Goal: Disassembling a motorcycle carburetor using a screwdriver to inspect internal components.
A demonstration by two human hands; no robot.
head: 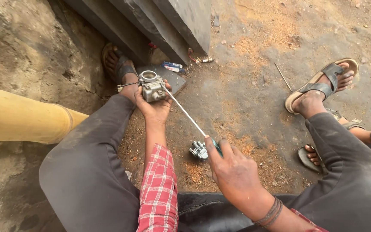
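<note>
The screwdriver (185, 112) runs on a slant, its tip up-left at the carburettor (152, 87), its green handle down-right. It spans both hands. The left hand (153, 105) is wrapped around the carburettor above the dirt ground (245, 86); the right hand (232, 169) is clenched on the handle.

small blue-white packet (172, 66), on ground nr dark slab (174, 79)

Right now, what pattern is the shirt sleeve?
Red and white check on the sleeve, clearest in the head view.
</note>
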